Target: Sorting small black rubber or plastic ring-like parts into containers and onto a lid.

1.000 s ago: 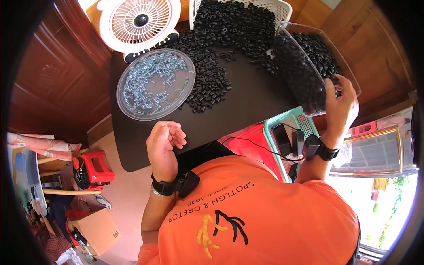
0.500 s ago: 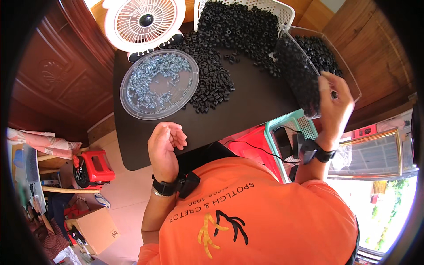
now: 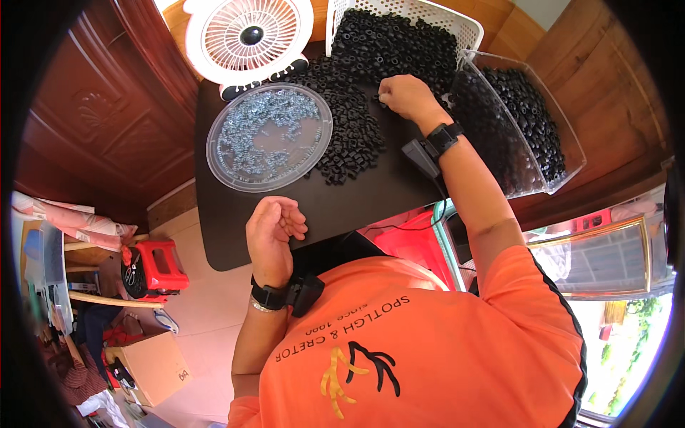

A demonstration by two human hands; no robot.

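My right hand (image 3: 412,98) is at the edge of a heap of small black ring-shaped pieces (image 3: 347,135), its fingertips pinched together; what they hold, if anything, is hidden. Lower down, at the table's near edge, my left hand (image 3: 275,230) is raised with its fingers curled in toward the palm, and its contents do not show. Between that hand and the fan lies a round clear plastic lid (image 3: 212,158), holding many tiny shiny bluish metal pieces (image 3: 246,123). Right of my right hand stands a clear plastic bin (image 3: 529,182) with more black pieces inside.
A white perforated basket (image 3: 467,30), full of black pieces, stands at the back of the dark table (image 3: 342,207). A white fan (image 3: 251,36) is at the back left. Below the table's right edge are a teal basket (image 3: 448,242) and a cable. A red stool (image 3: 158,267) stands left.
My right hand has moved left and away from me, from the clear bin's near side to the loose black heap. My left hand stays curled in nearly the same place.
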